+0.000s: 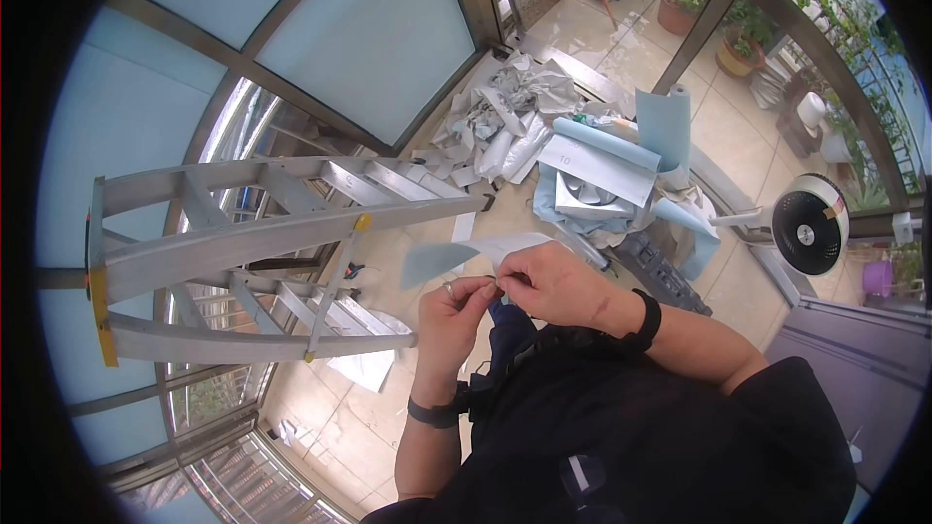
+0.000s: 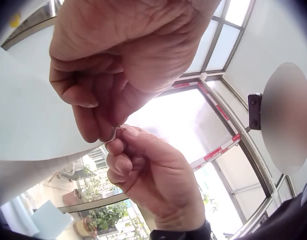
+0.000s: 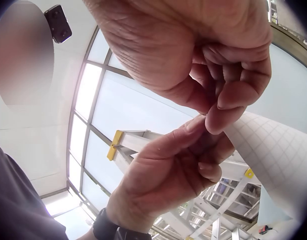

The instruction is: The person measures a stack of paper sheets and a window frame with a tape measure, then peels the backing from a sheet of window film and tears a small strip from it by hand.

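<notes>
In front of my chest both hands meet at the edge of a thin sheet (image 1: 435, 266), pale blue on one side and white on the other. The right wrist view shows a grid printed on the white backing (image 3: 278, 157) as the sheet curls away. My left hand (image 1: 452, 318), with a ring on one finger, pinches the edge between thumb and fingertip. My right hand (image 1: 555, 281) pinches right beside it, fingertips against the left ones. A small pale strip of the edge shows between the fingertips in the left wrist view; the fingers hide the rest.
An aluminium stepladder (image 1: 218, 250) stands to the left. Crumpled paper (image 1: 524, 87) lies heaped ahead, beside blue rolls (image 1: 663, 126) and a grey plastic case (image 1: 660, 270). A fan (image 1: 806, 223) stands at the right. Frosted panels (image 1: 359, 29) line the far left side.
</notes>
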The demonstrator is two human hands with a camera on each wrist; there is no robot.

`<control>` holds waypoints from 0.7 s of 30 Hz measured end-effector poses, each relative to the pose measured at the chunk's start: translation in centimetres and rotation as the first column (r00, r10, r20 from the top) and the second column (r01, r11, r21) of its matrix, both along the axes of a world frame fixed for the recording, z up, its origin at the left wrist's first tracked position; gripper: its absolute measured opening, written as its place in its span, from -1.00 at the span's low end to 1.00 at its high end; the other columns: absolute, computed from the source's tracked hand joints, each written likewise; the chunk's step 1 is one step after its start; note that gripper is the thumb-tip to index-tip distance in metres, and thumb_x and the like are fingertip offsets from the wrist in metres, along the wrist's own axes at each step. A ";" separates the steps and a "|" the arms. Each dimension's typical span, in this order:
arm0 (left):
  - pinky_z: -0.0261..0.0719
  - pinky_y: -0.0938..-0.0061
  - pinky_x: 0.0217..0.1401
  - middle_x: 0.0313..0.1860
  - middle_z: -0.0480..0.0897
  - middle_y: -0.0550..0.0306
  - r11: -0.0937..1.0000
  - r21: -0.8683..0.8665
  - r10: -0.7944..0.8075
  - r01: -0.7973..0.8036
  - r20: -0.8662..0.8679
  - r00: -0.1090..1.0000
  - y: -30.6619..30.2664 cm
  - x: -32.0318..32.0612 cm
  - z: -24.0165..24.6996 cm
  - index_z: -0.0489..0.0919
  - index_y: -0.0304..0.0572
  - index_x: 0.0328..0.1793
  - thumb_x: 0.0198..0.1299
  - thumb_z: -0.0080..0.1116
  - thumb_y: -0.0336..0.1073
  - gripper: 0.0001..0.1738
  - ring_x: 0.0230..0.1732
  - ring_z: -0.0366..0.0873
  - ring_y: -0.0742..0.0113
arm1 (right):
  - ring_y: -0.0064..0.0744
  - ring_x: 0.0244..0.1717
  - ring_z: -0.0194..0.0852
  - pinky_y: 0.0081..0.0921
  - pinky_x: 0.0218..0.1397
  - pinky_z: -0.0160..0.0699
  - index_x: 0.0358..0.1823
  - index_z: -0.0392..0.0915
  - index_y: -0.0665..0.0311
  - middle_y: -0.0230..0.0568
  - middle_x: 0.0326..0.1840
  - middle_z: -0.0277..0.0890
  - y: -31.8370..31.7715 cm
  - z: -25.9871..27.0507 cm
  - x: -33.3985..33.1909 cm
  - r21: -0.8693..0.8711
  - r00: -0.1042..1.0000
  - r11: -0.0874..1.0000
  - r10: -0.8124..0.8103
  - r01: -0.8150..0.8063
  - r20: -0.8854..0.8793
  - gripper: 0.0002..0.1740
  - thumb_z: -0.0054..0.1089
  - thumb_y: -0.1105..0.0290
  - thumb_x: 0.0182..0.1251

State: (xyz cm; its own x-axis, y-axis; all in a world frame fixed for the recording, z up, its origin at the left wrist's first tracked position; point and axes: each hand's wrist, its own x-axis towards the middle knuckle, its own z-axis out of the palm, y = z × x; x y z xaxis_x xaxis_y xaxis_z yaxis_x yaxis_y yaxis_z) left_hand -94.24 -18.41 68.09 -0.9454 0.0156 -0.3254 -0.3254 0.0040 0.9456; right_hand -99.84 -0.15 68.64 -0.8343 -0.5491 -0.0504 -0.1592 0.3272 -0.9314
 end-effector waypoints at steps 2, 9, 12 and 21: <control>0.57 0.60 -0.05 -0.25 0.74 0.09 1.000 -0.004 0.000 0.000 0.004 1.000 0.0 -0.1 0.1 0.69 -0.44 -0.09 0.30 0.22 -0.45 -0.83 -0.19 0.65 0.46 | -0.14 -0.52 0.53 -0.37 -0.37 0.50 -0.29 0.64 0.36 0.02 -0.51 0.56 0.0 -0.1 0.0 -0.006 1.000 1.000 0.002 -0.002 0.001 -0.83 0.11 0.42 0.24; 0.57 0.60 -0.06 -0.28 0.74 0.09 0.999 -0.046 -0.021 0.022 0.026 0.999 -0.2 -0.3 0.4 0.70 -0.44 -0.12 0.29 0.23 -0.45 -0.84 -0.20 0.64 0.47 | -0.02 -0.48 0.55 -0.30 -0.35 0.53 -0.36 0.62 0.38 0.06 -0.50 0.57 -0.1 0.1 -0.1 -0.036 1.000 0.999 -0.007 0.008 0.022 -0.84 0.11 0.44 0.21; 0.57 0.60 -0.07 -0.28 0.74 0.09 0.999 -0.040 -0.023 0.024 0.030 0.999 -0.3 -0.3 0.2 0.71 -0.44 -0.12 0.29 0.24 -0.45 -0.84 -0.22 0.64 0.47 | 0.15 -0.42 0.58 -0.21 -0.33 0.55 -0.42 0.60 0.39 0.11 -0.48 0.57 -0.2 0.2 -0.1 -0.035 1.000 0.999 -0.017 0.018 0.027 -0.85 0.11 0.44 0.17; 0.57 0.60 -0.10 -0.29 0.74 0.10 0.999 -0.043 -0.031 0.031 -0.001 1.000 -0.3 -0.4 -0.1 0.71 -0.43 -0.12 0.29 0.23 -0.45 -0.85 -0.23 0.63 0.48 | -0.31 -0.55 0.52 -0.42 -0.39 0.50 -0.29 0.64 0.37 -0.06 -0.53 0.57 -0.1 -0.1 -0.1 -0.025 0.999 1.000 0.000 0.001 0.049 -0.82 0.11 0.42 0.27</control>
State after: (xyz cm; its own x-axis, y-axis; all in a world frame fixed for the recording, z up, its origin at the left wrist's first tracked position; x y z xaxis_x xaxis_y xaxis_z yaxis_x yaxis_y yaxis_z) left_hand -94.60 -18.74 67.94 -0.9453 0.0313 -0.3248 -0.3229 0.0550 0.9448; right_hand -99.98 -0.21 68.53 -0.8314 -0.5501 -0.0779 -0.1125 0.3041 -0.9460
